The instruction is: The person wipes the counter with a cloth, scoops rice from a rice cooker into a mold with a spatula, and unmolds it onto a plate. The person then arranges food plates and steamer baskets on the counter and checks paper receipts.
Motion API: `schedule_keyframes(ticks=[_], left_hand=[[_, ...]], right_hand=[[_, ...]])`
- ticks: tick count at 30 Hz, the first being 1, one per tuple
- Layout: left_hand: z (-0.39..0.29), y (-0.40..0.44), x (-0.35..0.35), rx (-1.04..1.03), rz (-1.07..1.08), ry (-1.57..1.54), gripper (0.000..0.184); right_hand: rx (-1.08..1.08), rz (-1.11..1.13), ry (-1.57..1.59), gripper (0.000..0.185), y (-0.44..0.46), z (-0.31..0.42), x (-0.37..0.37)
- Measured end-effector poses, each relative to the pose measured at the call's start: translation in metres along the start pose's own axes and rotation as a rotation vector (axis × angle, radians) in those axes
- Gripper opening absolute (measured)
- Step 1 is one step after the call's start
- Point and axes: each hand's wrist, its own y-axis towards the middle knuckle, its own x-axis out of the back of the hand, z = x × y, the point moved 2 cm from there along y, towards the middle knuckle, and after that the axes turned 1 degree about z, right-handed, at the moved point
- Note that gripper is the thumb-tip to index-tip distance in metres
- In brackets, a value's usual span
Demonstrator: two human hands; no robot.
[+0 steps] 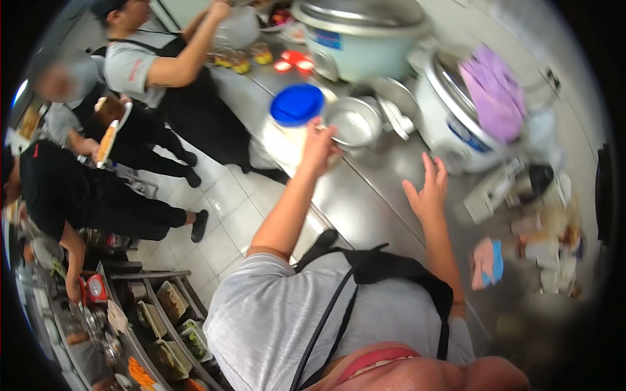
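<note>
My left hand [317,151] is closed at the near left edge of a small round metal bowl [354,122], its fingers pinching the rim. Close beside that hand stands a white tub [285,140] with a blue lid [297,105]. Another metal bowl [399,98] sits just behind, with a white handle-like piece [395,118] lying across it. Over the steel counter [372,195], my right hand [428,189] is open, fingers spread and holding nothing. It is nearest to a white rice cooker [450,140] with a purple cloth [494,94] draped on its lid.
A larger rice cooker [365,49] stands at the back. Small jars [240,60] and red-and-white items [295,63] are farther left. A pink-and-blue cloth [486,262] lies on the right. Several co-workers [189,85] stand to the left, near food trays [171,301].
</note>
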Motion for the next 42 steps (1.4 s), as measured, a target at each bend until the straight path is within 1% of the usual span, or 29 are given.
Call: schedule_keyframes(ticks=[2, 3, 4, 5, 6, 7, 8, 10, 11, 12, 14, 17, 19, 22, 23, 26, 28, 31, 32, 33, 36, 37, 40, 42], left_hand=[[-0.004, 0.037, 0.004, -0.021, 0.037, 0.116, 0.052], [-0.013, 0.05, 0.001, -0.042, 0.048, 0.161, 0.052], [-0.021, 0.061, -0.002, -0.053, 0.059, 0.204, 0.052], [-0.027, 0.068, -0.005, -0.074, 0.113, 0.167, 0.05], [-0.025, 0.084, -0.001, -0.116, 0.147, 0.251, 0.052], [-0.025, 0.097, 0.002, -0.21, 0.119, 0.413, 0.052], [-0.021, 0.108, 0.002, -0.294, 0.11, 0.576, 0.053], [-0.014, 0.129, -0.001, -0.733, 0.063, 1.02, 0.05], [-0.008, 0.14, -0.004, -0.743, 0.111, 0.963, 0.05], [0.0, 0.146, -0.008, -0.741, 0.165, 0.908, 0.05], [0.006, 0.146, -0.017, -0.423, 0.232, 0.739, 0.052], [-0.003, 0.138, -0.035, -0.457, 0.256, 0.856, 0.055], [-0.005, 0.138, -0.041, -0.479, 0.288, 0.884, 0.057], [-0.01, 0.133, -0.049, -0.518, 0.244, 1.014, 0.056], [-0.01, 0.134, -0.049, -0.517, 0.228, 1.059, 0.058], [-0.016, 0.132, -0.048, -0.358, 0.227, 1.049, 0.059], [-0.023, 0.135, -0.048, -0.362, 0.215, 1.132, 0.058], [-0.031, 0.138, -0.059, -0.334, 0.209, 1.295, 0.055], [-0.033, 0.141, -0.064, -0.319, 0.207, 1.353, 0.054], [-0.031, 0.139, -0.071, -0.357, 0.193, 1.44, 0.053], [-0.011, 0.147, -0.075, -0.36, 0.2, 1.548, 0.053], [-0.007, 0.148, -0.075, -0.433, 0.218, 1.601, 0.051], [0.0, 0.15, -0.075, -0.426, 0.274, 1.588, 0.045], [-0.005, 0.14, -0.079, -0.481, 0.265, 1.768, 0.042]], right_hand=[[0.143, -0.043, -0.248, 0.055, 0.041, 0.027, -0.028], [0.19, -0.073, -0.225, 0.046, 0.058, 0.032, -0.045], [0.196, -0.065, -0.269, 0.043, 0.074, 0.033, -0.059], [0.194, -0.052, -0.312, 0.041, 0.085, 0.028, -0.07], [0.189, -0.039, -0.358, 0.038, 0.097, 0.025, -0.076], [0.216, -0.12, -0.356, 0.028, 0.107, 0.022, -0.076], [0.19, -0.143, -0.312, 0.026, 0.118, 0.009, -0.079], [0.123, -0.213, -0.302, 0.024, 0.137, -0.012, -0.077], [0.089, -0.247, -0.33, 0.024, 0.145, -0.016, -0.074], [0.076, -0.25, -0.29, 0.025, 0.148, -0.022, -0.07], [0.001, -0.276, -0.26, 0.026, 0.149, -0.03, -0.068], [-0.091, -0.258, -0.224, 0.029, 0.141, -0.032, -0.064], [-0.113, -0.262, -0.165, 0.032, 0.132, -0.029, -0.061], [-0.182, -0.27, -0.084, 0.037, 0.118, -0.032, -0.057], [-0.185, -0.279, -0.082, 0.037, 0.115, -0.033, -0.056], [-0.177, -0.278, -0.098, 0.037, 0.11, -0.033, -0.054], [-0.159, -0.24, -0.136, 0.037, 0.109, -0.025, -0.055], [-0.208, -0.128, -0.13, 0.034, 0.11, -0.028, -0.062], [-0.211, -0.141, -0.124, 0.033, 0.113, -0.03, -0.063], [-0.213, -0.153, -0.12, 0.032, 0.117, -0.034, -0.064], [-0.202, -0.179, -0.088, 0.03, 0.126, -0.03, -0.062], [-0.198, -0.19, -0.076, 0.03, 0.129, -0.029, -0.06], [-0.193, -0.211, -0.094, 0.029, 0.128, -0.026, -0.057], [-0.2, -0.212, -0.079, 0.028, 0.124, -0.031, -0.057]])
